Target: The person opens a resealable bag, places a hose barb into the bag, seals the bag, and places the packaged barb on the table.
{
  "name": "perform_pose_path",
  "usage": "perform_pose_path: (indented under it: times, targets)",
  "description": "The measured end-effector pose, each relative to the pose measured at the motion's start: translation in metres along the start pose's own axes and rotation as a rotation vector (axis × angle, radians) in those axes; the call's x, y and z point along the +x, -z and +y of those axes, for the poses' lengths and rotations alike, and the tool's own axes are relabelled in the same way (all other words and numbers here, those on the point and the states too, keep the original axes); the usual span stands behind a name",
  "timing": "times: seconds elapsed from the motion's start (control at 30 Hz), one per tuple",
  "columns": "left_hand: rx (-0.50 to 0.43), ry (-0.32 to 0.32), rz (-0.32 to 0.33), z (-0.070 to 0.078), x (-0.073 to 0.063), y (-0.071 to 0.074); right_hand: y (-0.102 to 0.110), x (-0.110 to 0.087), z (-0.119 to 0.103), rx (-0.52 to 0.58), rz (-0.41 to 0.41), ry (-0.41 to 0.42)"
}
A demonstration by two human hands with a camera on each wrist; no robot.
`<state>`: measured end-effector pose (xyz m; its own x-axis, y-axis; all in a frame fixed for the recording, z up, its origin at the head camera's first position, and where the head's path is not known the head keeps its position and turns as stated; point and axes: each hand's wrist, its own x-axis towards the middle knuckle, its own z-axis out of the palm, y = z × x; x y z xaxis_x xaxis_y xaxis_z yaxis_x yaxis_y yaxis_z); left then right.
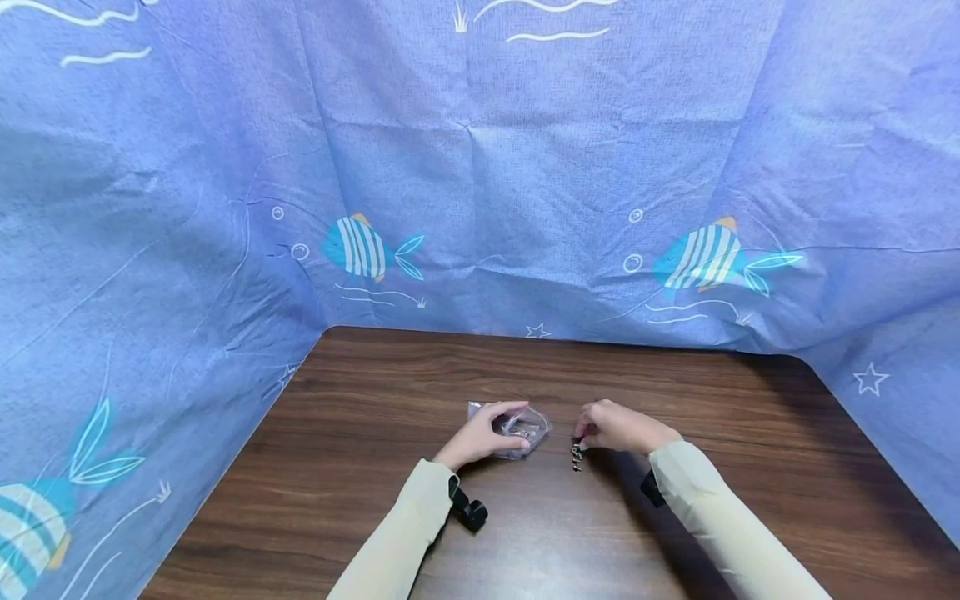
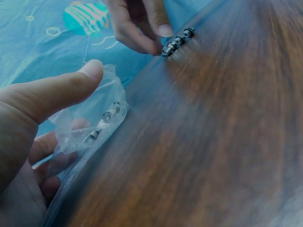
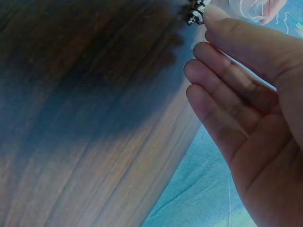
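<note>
plastic bag [image 1: 522,427], your left hand [image 1: 474,439] curled round it; right hand [image 1: 618,427] at metal bits [image 1: 577,456], grip unclear; likely gathering, next a pinch.

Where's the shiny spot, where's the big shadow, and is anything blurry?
Head view: pale glare on the table, low in the middle; right wrist view: a broad dark shadow beside the right hand; left wrist view: the table's near part looks blurry.

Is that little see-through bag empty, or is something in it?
Not empty: the clear bag holds a few small metallic pieces, visible through its plastic in the left wrist view.
</note>
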<state>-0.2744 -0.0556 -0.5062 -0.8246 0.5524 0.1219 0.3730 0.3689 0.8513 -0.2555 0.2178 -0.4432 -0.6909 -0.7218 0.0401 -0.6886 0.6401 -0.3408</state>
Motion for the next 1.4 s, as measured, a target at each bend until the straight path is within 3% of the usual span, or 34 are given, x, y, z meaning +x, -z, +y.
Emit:
perform_pose_path:
  times: [0.3, 0.73, 1.4]
  targets:
    - [0.017, 0.009, 0.003, 0.0008, 0.0016, 0.0002, -0.0016, -0.0046, 0.0003, 0.035, -0.031, -0.037]
    - [0.033, 0.016, 0.016, 0.0001, 0.0018, 0.0011, -0.0056, -0.0032, -0.0016, -0.059, 0.002, 0.034]
    - [0.017, 0.022, 0.009, -0.0007, 0.0016, -0.0009, -0.0089, -0.0099, 0.0009, -0.113, 0.034, 0.092]
